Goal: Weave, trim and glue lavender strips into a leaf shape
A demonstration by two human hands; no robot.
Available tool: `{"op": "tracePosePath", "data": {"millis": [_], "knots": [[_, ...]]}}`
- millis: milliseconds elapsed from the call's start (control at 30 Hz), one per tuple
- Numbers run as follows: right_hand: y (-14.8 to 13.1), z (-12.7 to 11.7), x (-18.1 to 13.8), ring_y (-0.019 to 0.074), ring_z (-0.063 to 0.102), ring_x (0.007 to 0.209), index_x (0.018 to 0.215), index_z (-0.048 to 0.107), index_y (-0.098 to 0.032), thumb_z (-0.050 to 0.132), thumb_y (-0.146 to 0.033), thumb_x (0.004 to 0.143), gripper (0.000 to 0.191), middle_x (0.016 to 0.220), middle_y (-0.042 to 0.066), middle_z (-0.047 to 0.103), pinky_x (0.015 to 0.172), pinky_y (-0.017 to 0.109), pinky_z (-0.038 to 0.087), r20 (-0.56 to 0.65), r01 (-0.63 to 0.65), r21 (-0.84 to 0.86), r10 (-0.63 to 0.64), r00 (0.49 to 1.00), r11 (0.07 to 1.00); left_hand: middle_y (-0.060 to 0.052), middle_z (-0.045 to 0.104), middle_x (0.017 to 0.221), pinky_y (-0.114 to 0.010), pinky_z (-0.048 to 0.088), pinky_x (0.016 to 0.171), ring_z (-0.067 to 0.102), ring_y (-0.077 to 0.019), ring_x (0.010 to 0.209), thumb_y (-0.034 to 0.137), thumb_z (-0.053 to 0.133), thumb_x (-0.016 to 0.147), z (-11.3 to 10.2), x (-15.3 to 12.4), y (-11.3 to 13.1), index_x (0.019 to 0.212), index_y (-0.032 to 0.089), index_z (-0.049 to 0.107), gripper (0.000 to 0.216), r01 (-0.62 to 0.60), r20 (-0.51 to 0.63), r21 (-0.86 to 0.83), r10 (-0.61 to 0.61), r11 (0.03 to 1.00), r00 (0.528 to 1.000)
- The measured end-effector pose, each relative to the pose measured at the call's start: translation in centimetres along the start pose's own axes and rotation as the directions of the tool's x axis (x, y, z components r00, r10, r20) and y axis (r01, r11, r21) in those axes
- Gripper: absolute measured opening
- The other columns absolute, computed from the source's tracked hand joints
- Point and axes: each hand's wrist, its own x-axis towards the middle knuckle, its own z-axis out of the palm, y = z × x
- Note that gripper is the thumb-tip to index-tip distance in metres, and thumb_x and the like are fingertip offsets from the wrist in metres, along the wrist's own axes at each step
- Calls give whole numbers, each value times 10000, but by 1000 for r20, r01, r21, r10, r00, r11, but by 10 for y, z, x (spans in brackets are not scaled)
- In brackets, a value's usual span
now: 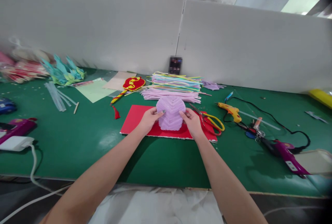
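A lilac panel of pipe cleaners (171,113), laid in a chevron pattern with a rounded top, is held up over a red board (135,117). My left hand (152,118) pinches its left edge, thumb on the front face. At the opposite edge my right hand (191,120) grips it in the same way. The fingers behind the panel are hidden. Scissors with red and yellow handles (214,123) lie at the board's right side, close to my right hand. Just behind the panel is a pile of pastel pipe cleaners (173,87).
A yellow glue gun (230,111) and its black cord lie to the right, near a purple power strip (290,156). Leftward are a red-and-yellow fan-shaped ornament (133,84), glue sticks (55,96), green paper (94,91) and teal flowers (63,70). A grey partition (103,27) closes the back.
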Motion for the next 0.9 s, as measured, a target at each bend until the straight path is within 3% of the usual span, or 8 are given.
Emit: {"op": "tracePosePath", "data": {"millis": [100, 200, 400, 500, 600, 700, 800, 900], "knots": [[-5, 1, -1, 155, 599, 775, 1037, 561, -211, 672, -442, 693, 429, 907, 31, 645, 649, 276, 502, -91, 79, -56, -84, 992, 995, -71, 719, 910, -351, 499, 791, 649, -232, 850, 356, 724, 658, 1, -5, 7, 959, 125, 677, 383, -143, -142, 190, 171, 971, 975], [-12, 3, -5, 140, 583, 656, 947, 581, -209, 656, -479, 701, 372, 832, 28, 639, 541, 263, 500, -50, 54, -32, -55, 997, 998, -64, 717, 942, -335, 496, 800, 646, -231, 881, 335, 625, 765, 1, -14, 18, 1000, 147, 681, 306, -275, -248, 532, 458, 801, 854], [-16, 10, -12, 211, 636, 866, 1019, 598, -238, 565, -586, 733, 451, 1000, 40, 670, 632, 327, 554, 242, -159, 326, 80, 967, 932, -25, 641, 1172, -437, 318, 1057, 517, -195, 1179, 153, 431, 875, 2, -21, 21, 1090, 253, 646, 320, -661, 435, 711, 589, 239, 681], [-13, 9, -9, 207, 646, 825, 989, 608, -225, 707, -416, 669, 386, 951, 20, 687, 637, 334, 566, 174, -177, 313, 127, 977, 933, -29, 572, 1272, -499, 233, 1092, 411, -208, 1274, 93, 452, 838, 5, -17, 16, 1124, 279, 617, 379, -663, 498, 735, 549, 143, 671], [-11, 6, -5, 196, 650, 775, 1005, 600, -217, 726, -348, 653, 396, 933, 15, 691, 625, 342, 573, 61, -127, 325, 114, 992, 937, -62, 401, 1422, -461, 245, 1101, 300, -223, 1339, 44, 466, 780, 7, -15, 13, 1248, 246, 514, 512, -545, 293, 787, 601, 290, 743], [-12, 4, -3, 188, 649, 786, 1038, 579, -229, 711, -335, 671, 404, 982, 10, 679, 629, 341, 578, -48, -48, 348, 69, 996, 936, -106, 386, 1420, -441, 331, 1059, 388, -242, 1287, 97, 499, 772, 8, -11, 12, 1268, 203, 453, 509, -415, -10, 640, 547, 646, 837], [-13, 5, -3, 188, 649, 816, 1029, 571, -232, 700, -338, 685, 383, 998, 9, 676, 660, 343, 579, -73, -15, 346, 43, 996, 938, -140, 622, 1135, -441, 464, 928, 626, -234, 1001, 255, 507, 825, 11, -8, 12, 1100, 149, 536, 296, -134, -150, 249, 174, 959, 973], [-13, 7, -5, 188, 651, 835, 1028, 566, -238, 694, -344, 695, 373, 1011, 9, 677, 693, 346, 576, -28, -12, 344, 23, 999, 939, -103, 694, 815, -418, 522, 829, 678, -213, 780, 363, 553, 815, 17, -10, 11, 880, 126, 597, 250, 182, 7, -69, -182, 981, 983]]}}
